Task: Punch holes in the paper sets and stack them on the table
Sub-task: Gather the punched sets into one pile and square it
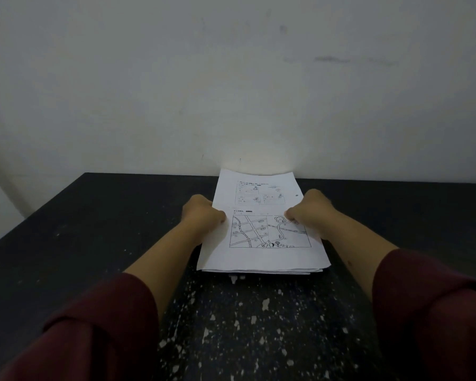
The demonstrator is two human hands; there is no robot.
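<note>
Head view. Grip: the left hand (204, 217) pinches the left edge of the paper stack (261, 232), thumb on the top sheet and fingers curled below; the right hand (308, 213) pinches the right edge likewise, its thumb lying on the printed map drawing. The paper stack, several white sheets with slightly uneven near edges, sits on the black desk (94, 229); its far edge reaches the pale wall (231, 78) behind the desk. The top sheet bears small panels of drawings above the street map. Just before the stack's near edge a small pale object (235, 277) shows partly from beneath it; what it is cannot be told. White flecks (259, 320) mark the desk nearer than the stack. Dark red sleeves (99, 325) cover both forearms, nearer than the stack on either side.
</note>
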